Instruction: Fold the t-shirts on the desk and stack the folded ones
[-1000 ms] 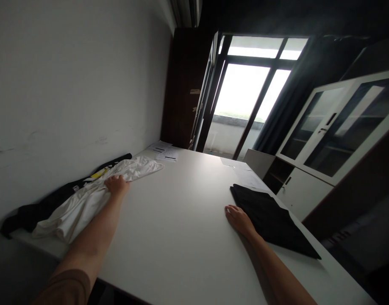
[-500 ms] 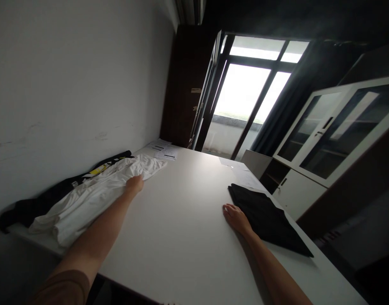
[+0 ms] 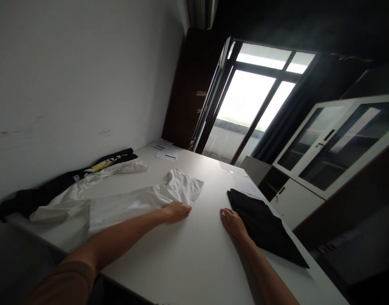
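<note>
Gripping white cloth (image 3: 127, 207), spread left of and beyond the left hand (image 3: 178, 212), by its near edge; resting the right hand (image 3: 234, 223) apart, unclenched, beside black cloth (image 3: 267, 224). Likely light, soft, limp; best pinched at edges.

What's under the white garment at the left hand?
Bare white table shows past the far edge and right end of the white garment at the left hand. The cloth covers whatever lies directly beneath it, so that can't be seen.

White garment (image 3: 121, 208); black cloth (image 3: 265, 224); black bundle (image 3: 54, 189), yellow-white print (image 3: 101, 164).
</note>
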Tool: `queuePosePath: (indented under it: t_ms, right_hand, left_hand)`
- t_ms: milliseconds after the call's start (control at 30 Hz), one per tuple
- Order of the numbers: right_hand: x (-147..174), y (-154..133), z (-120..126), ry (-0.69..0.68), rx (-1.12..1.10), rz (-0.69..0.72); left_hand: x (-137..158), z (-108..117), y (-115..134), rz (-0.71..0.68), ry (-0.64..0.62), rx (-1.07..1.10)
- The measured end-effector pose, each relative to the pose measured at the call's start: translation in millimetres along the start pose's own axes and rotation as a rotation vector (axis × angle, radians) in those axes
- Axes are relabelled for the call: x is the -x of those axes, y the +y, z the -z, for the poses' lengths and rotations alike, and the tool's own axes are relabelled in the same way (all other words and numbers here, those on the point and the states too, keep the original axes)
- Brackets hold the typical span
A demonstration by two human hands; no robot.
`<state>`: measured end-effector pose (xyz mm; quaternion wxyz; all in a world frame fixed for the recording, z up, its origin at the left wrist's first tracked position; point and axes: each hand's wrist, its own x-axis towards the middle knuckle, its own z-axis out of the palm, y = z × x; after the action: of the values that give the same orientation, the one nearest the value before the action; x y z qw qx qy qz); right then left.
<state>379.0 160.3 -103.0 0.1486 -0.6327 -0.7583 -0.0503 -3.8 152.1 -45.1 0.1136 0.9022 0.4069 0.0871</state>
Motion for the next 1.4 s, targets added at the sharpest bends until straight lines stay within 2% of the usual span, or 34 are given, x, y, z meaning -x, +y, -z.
queuePosePath:
  t_ms: [100, 200, 300, 433, 500, 633, 800, 867, 967, 1033, 1133, 1267, 1400]
  right_hand:
    - [-8.3, -17.3, -3.9, 0.005, -0.064, -0.018]
    - [-24.4, -44.7, -9.5, 0.004, -0.141, -0.037]
    - [-46.6, -74.8, -16.3, -0.039, -0.166, -0.111]
    - [-77.7, -105.5, -25.1, -0.012, -0.066, -0.189]
    - [-91.7, -111.8, -26.7, -0.017, -0.027, -0.185]
    - [-112.9, -107.8, -23.4, -0.027, 0.005, -0.199]
    - [-123.2, -97.8, -20.2, -0.035, 0.007, -0.229]
    - [-123.3, -96.4, -20.7, -0.027, 0.011, -0.238]
    - [-122.3, -96.0, -21.4, -0.004, 0.018, -0.267]
    - [-122.5, -96.1, -21.3, 0.003, 0.019, -0.293]
    - [-125.2, -96.2, -20.9, -0.016, 0.017, -0.321]
    - [-127.8, -100.2, -20.9, -0.033, 0.024, -0.377]
    - [-126.0, -112.4, -21.9, 0.091, 0.008, -0.353]
  left_hand:
    - [-0.9, -11.5, 28.8, -0.183, 0.003, 0.049]
    - [-1.4, -19.0, 44.2, -0.264, 0.035, 0.084]
    - [-1.7, -16.1, 44.7, -0.273, 0.052, 0.1]
    - [0.6, 9.0, 25.7, -0.272, 0.008, 0.043]
    - [3.1, 26.1, 9.8, -0.198, -0.009, -0.029]
    - [6.5, 52.9, -29.1, 0.085, 0.05, -0.164]
    - [8.6, 63.3, -80.8, 0.418, 0.022, -0.098]
    - [10.6, 64.0, -97.3, 0.475, -0.007, -0.086]
    - [15.0, 67.1, -111.5, 0.478, -0.072, -0.039]
    - [19.6, 72.8, -111.9, 0.415, -0.143, 0.023]
    - [28.8, 86.4, -96.8, 0.211, -0.29, 0.246]
    - [32.9, 97.3, -48.8, -0.133, -0.523, 0.55]
    - [18.1, 85.8, 5.7, -0.431, -0.747, 0.796]
